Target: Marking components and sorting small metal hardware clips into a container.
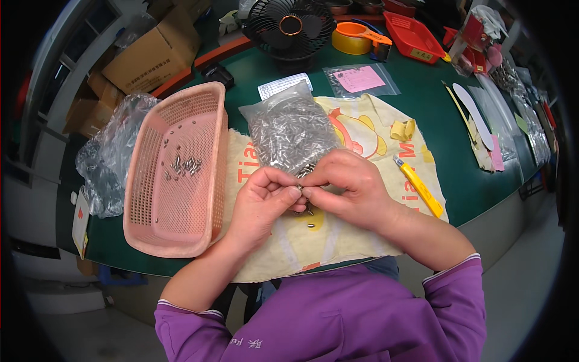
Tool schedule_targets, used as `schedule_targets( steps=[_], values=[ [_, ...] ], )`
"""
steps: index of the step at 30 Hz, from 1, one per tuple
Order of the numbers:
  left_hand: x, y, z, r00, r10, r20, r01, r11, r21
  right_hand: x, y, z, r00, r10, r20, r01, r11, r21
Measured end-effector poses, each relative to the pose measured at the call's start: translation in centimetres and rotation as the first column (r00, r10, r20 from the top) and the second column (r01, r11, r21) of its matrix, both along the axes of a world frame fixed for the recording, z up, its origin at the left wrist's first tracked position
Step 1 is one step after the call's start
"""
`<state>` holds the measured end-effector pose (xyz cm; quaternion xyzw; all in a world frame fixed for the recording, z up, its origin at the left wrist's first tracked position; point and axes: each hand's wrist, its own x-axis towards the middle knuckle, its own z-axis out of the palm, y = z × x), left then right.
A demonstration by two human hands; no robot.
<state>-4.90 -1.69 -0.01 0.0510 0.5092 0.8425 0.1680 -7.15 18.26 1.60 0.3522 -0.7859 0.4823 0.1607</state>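
My left hand (266,201) and my right hand (348,186) meet over a yellow printed cloth (265,259), fingertips pinched together around a small metal part (300,187). Most of that part is covered by the fingers. Just beyond them a clear plastic bag (292,127) bulges with many small silvery metal parts. More loose parts (307,171) lie at the bag's mouth, partly behind my fingers. A single small metal part (311,225) rests on the cloth below my hands. To the left, a pink plastic basket (215,175) holds several scattered metal parts (186,165).
A yellow utility knife (418,186) lies on the cloth at right. Crumpled plastic bags (105,163) sit left of the basket. At the back stand a black fan (289,27), an orange tape roll (351,40) and a red tray (414,36). The green table (422,90) ends near my body.
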Motion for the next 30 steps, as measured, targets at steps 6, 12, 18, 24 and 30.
schedule_targets(
  steps=[6, 12, 18, 24, 30],
  values=[
    [0.1, 0.0, 0.0, 1.0, 0.014, -0.008, -0.014, 0.999, -0.036, 0.1, 0.1, 0.1, 0.999, -0.036, -0.036, 0.037, 0.999, 0.031],
    [0.2, 0.1, 0.0, 1.0, 0.016, 0.0, -0.016, 0.998, -0.053, 0.2, 0.2, -0.1, 0.997, -0.042, -0.06, 0.044, 0.999, 0.032],
    [0.0, 0.0, 0.6, 0.994, -0.062, 0.092, 0.06, 0.998, 0.027, 0.0, 0.2, 0.0, 0.992, -0.053, -0.11, 0.062, 0.995, 0.076],
    [-0.8, -1.1, 0.7, 0.971, -0.083, 0.224, 0.02, 0.963, 0.268, -0.4, 0.7, 0.1, 0.996, -0.087, -0.035, 0.091, 0.985, 0.147],
    [-0.9, -1.5, 0.6, 0.972, -0.092, 0.216, 0.025, 0.955, 0.296, -0.3, 1.5, 0.0, 0.963, 0.261, 0.063, -0.265, 0.879, 0.396]
  ],
)
